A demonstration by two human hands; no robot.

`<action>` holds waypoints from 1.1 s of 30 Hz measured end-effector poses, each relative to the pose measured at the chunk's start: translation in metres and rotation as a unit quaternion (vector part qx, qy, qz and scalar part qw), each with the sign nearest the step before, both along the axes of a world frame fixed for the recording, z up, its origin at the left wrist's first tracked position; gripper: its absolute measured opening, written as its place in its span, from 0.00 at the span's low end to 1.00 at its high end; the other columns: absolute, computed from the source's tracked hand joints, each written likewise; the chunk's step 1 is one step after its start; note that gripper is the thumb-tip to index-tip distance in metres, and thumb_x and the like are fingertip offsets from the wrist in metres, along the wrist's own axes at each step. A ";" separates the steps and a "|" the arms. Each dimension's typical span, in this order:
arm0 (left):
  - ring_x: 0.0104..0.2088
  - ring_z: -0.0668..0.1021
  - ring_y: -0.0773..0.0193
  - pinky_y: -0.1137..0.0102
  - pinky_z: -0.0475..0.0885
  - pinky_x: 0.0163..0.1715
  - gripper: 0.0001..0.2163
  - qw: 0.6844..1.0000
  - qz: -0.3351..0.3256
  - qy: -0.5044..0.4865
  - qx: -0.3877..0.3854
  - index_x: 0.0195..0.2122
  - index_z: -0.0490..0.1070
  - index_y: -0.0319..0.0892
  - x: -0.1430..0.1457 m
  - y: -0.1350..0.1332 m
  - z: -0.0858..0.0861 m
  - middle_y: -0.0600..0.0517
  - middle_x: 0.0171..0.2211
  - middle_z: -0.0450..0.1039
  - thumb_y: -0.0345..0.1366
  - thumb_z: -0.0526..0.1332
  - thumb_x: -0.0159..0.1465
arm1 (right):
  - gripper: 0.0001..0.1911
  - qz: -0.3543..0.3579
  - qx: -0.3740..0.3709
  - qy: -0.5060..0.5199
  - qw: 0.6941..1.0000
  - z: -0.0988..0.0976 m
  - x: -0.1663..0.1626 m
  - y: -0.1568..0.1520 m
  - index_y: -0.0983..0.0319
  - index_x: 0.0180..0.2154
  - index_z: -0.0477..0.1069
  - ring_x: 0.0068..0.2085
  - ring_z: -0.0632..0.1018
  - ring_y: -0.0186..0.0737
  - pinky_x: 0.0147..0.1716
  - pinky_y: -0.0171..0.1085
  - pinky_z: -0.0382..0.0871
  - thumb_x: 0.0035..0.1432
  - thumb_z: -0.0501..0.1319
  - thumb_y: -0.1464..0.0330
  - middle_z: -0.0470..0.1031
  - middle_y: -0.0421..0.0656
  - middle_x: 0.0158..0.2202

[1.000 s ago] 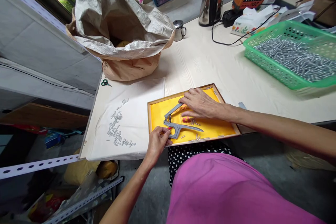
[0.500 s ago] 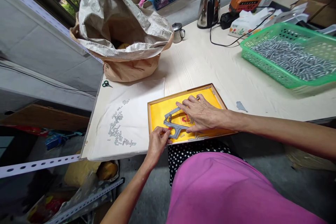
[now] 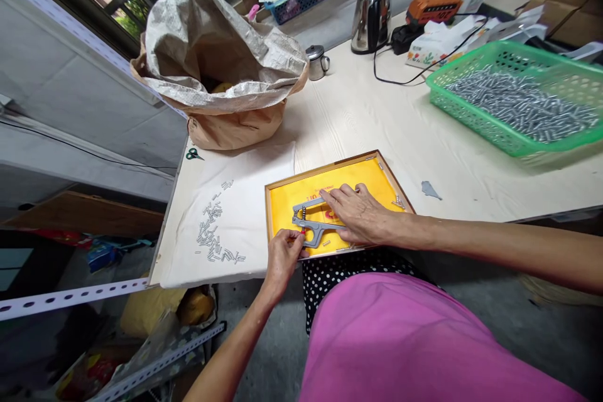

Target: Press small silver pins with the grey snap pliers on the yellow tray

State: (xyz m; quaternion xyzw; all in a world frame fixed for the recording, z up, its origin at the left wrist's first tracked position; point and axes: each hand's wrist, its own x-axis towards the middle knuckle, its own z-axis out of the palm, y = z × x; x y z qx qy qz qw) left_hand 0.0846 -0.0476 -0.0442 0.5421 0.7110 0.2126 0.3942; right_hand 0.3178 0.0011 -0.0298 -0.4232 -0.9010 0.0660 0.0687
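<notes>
Grey hand pliers (image 3: 316, 229) with a dark spring and a red piece at the left end lie over a shallow tray (image 3: 269, 213) with a yellow bottom. My right hand (image 3: 360, 213) is wrapped over both handles from the right, palm down. At the tool's left end my left hand (image 3: 285, 254) pinches beside the red piece. Whatever lies between those fingertips is too small or hidden to make out. Several small metal pins (image 3: 398, 202) rest inside the tray's right edge, and one short pin (image 3: 326, 244) lies below the pliers.
Many small metal pieces (image 3: 210, 232) lie scattered on a white cloth (image 3: 254, 201) to the left. Green scissors (image 3: 193, 154) and a large open sack (image 3: 235, 122) stand beyond. At right is a green basket (image 3: 471, 129) of metal pins. A kettle (image 3: 372, 12) and lidded cup (image 3: 316, 63) stand behind.
My right hand has closed further round the handles and shifted slightly down, and the upper handle sits a little lower. Pins at the tray's right edge now show. My left hand stays at the red piece.
</notes>
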 end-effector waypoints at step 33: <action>0.53 0.74 0.49 0.57 0.71 0.52 0.28 0.836 -0.335 0.337 0.276 0.64 0.60 0.39 0.063 0.060 0.018 0.38 0.55 0.72 0.41 0.63 0.66 | 0.24 0.013 0.112 0.044 0.993 -0.009 0.031 0.029 0.65 0.47 0.70 0.41 0.71 0.49 0.41 0.44 0.57 0.68 0.51 0.52 0.75 0.52 0.41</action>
